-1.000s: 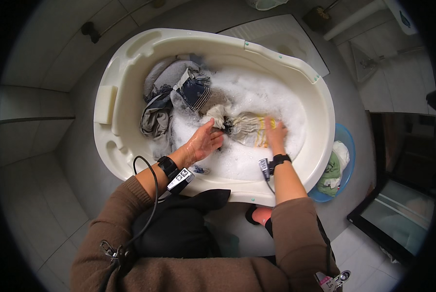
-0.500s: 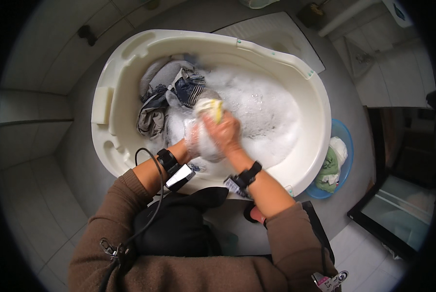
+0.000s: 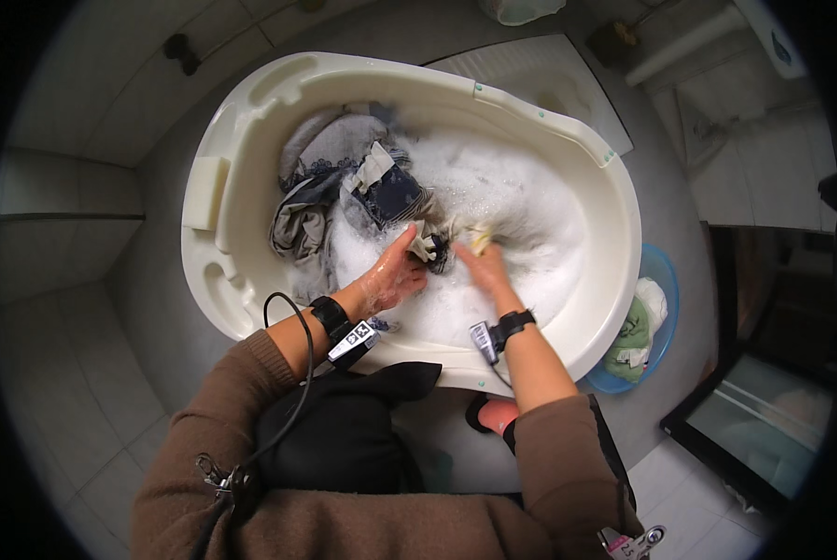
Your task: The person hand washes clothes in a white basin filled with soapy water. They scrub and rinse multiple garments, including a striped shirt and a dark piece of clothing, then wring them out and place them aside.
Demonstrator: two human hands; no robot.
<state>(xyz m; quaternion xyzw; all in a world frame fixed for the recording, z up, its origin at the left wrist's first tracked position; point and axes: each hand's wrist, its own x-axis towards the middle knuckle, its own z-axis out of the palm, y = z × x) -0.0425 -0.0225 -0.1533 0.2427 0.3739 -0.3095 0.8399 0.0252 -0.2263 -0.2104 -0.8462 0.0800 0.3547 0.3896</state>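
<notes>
A wet dark-and-white garment (image 3: 386,194) stretches across the suds toward my hands. My left hand (image 3: 395,278) is loosely closed around a bunched end of it, thumb up, foam on the skin. Just to the right, my right hand (image 3: 485,269) is closed, with a small yellow-and-white thing (image 3: 480,239) at its fingertips; its kind is unclear. Dark cloth lies between the two hands. More soaked clothes, a grey piece (image 3: 339,140) and a beige-and-dark one (image 3: 299,224), are heaped at the tub's left. Foam hides whatever is under it.
The cream baby bathtub (image 3: 628,219) has a pale block (image 3: 205,192) on its left rim. On the floor to the right, a blue basin (image 3: 672,303) holds green and white cloth (image 3: 635,327). A cable (image 3: 299,313) runs along my left forearm.
My hands have moved apart, having been pressed together around foamy cloth. The right has shifted right and slightly down with the yellow-and-white thing; the cloth now hangs between them.
</notes>
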